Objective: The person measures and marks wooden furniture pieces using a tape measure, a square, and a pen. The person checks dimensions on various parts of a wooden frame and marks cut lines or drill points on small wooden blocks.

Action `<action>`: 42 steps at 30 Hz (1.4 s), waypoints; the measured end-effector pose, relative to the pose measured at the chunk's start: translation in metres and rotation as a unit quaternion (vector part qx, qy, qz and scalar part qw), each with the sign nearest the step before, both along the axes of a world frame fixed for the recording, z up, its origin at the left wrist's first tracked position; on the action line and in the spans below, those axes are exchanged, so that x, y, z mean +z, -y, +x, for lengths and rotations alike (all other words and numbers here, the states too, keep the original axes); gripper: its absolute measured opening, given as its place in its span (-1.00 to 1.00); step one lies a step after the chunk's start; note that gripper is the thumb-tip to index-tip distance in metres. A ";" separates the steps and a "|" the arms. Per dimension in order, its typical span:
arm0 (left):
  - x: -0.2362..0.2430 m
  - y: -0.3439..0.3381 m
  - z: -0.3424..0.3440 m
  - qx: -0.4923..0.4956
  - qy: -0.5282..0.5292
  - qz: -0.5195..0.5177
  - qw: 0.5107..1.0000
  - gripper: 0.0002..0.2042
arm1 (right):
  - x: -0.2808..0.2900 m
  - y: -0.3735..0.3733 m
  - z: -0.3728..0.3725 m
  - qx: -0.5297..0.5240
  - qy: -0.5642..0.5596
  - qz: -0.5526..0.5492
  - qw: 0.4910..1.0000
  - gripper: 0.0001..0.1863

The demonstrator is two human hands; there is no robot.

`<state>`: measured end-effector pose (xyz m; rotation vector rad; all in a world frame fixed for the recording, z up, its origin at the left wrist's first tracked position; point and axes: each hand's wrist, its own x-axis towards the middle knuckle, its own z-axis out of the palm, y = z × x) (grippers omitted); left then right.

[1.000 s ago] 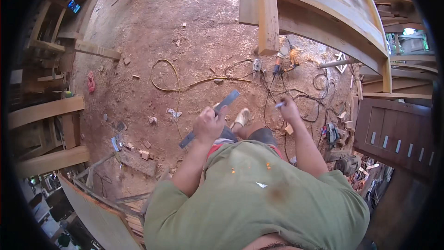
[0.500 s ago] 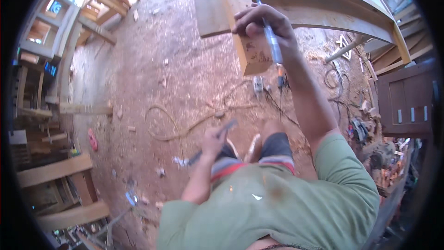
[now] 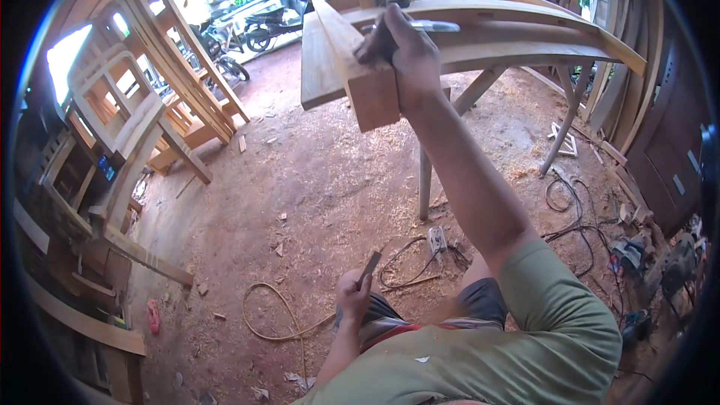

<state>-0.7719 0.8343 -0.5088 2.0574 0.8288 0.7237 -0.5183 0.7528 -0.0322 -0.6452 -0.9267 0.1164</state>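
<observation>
My right hand [image 3: 416, 60] is raised at the end of a wooden frame [image 3: 480, 34], its fingers closed round a slim tool with a clear, shiny handle [image 3: 436, 26]. Its fingers rest at the top of the squared end block [image 3: 375, 97], and they hide the tool's other end. Lower down, close to my thigh, my left hand [image 3: 352, 298] is closed round a flat, dark bar-shaped tool [image 3: 370, 264] that points up. The rest of that tool is hidden, so its exact kind does not show.
Wooden legs [image 3: 424, 187] stand beneath the frame. A power strip [image 3: 436, 238], a yellow hose [image 3: 277, 289] and dark cables [image 3: 577, 214] lie on the shaving-strewn floor. Wooden furniture frames [image 3: 120, 105] line the left; power tools [image 3: 630, 255] lie right. Motorbikes [image 3: 262, 26] are parked beyond.
The view has tipped up, showing more of the frame and the outdoors. In my right hand the clear-handled tool has swung from steep to nearly level. Both hands keep their holds.
</observation>
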 end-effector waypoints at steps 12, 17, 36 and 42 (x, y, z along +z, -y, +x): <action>0.234 -0.109 0.022 0.108 0.253 0.209 0.938 -0.60 | -0.032 0.018 -0.036 -0.019 -0.018 0.178 0.984 -0.82; 0.364 -0.104 0.025 0.017 0.392 0.303 0.869 -0.62 | -0.088 0.016 -0.031 -0.362 0.182 0.045 0.913 -0.76; 0.486 -0.032 0.059 -0.063 0.212 0.652 0.725 -0.56 | -0.066 0.071 -0.023 -0.318 0.169 -0.024 0.933 -0.77; 0.486 -0.041 0.060 -0.031 0.173 0.677 0.714 -0.43 | -0.077 0.051 -0.033 -0.304 0.208 -0.034 0.929 -0.66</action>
